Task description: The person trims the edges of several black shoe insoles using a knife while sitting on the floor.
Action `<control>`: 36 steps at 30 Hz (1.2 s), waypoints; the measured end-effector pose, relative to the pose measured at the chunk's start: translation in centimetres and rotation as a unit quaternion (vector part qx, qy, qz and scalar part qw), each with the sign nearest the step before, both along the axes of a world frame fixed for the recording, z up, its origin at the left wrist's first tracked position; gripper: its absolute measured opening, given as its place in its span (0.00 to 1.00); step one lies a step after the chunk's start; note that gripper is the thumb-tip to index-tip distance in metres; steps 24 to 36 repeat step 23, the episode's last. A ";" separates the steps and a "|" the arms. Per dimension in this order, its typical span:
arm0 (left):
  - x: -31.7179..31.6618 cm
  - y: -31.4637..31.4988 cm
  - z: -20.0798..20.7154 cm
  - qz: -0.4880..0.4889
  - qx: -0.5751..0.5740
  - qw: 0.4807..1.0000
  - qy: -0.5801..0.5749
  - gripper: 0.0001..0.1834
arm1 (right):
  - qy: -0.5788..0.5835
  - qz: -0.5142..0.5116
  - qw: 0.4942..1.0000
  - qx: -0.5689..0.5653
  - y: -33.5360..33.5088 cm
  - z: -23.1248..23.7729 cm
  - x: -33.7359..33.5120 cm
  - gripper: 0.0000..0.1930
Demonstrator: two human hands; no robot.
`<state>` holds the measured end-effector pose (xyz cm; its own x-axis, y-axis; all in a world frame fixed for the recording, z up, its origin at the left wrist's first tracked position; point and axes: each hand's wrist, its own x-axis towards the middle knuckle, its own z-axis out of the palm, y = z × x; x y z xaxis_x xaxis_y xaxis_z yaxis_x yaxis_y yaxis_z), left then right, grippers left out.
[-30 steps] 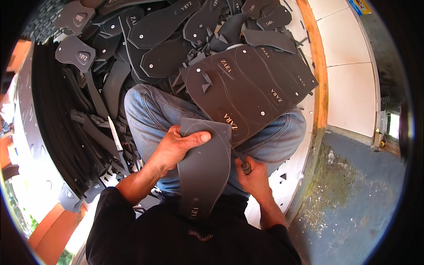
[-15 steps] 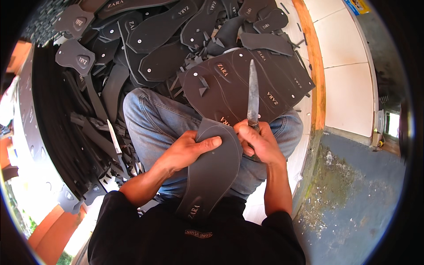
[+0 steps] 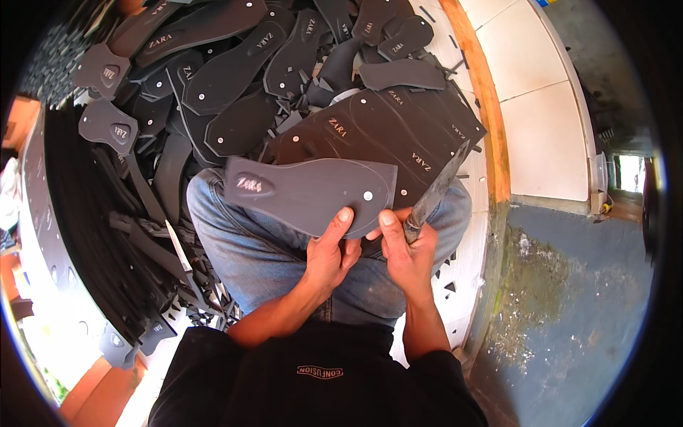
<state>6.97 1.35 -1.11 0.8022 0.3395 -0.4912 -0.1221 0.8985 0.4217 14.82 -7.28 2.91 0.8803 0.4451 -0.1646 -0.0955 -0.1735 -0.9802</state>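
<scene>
A dark grey foam sandal sole [image 3: 306, 192] lies crosswise over my lap, its heel end to the left and a corner of untrimmed sheet at its right. My left hand [image 3: 331, 249] pinches its lower edge, thumb on top near a white dot. My right hand [image 3: 407, 245] is wrapped round the handle of a knife [image 3: 440, 188], whose blade points up and right. The thumb and a finger of that hand are at the sole's lower right corner; whether they grip it I cannot tell. Beyond the sole, a larger foam sheet [image 3: 370, 132] with several sole outlines rests against my knees.
Loose soles [image 3: 238, 64] and dark offcuts are heaped beyond my knees. To the left stands a long row of stacked black strips [image 3: 89, 213], with a second, pale-bladed knife [image 3: 178, 245] beside it. A wooden strip [image 3: 491, 114] borders white tiles at right; blue-grey floor [image 3: 569, 299] lies nearer.
The sole has swung round from pointing at my chest to lying crosswise, heel to the left. My left hand has moved to its lower edge. The right hand's knife has tilted right.
</scene>
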 end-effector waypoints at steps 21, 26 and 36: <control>-1.2 0.0 -0.5 0.031 -0.018 0.999 -0.003 0.16 | -0.186 0.019 0.918 -0.350 -1.6 -3.8 -3.2 0.17; -2.3 -0.6 -0.6 0.031 0.009 0.999 -0.017 0.20 | -0.197 0.027 0.914 -0.355 -0.6 -3.7 -2.7 0.15; -2.3 -0.6 -0.6 0.031 0.009 0.999 -0.017 0.20 | -0.197 0.027 0.914 -0.355 -0.6 -3.7 -2.7 0.15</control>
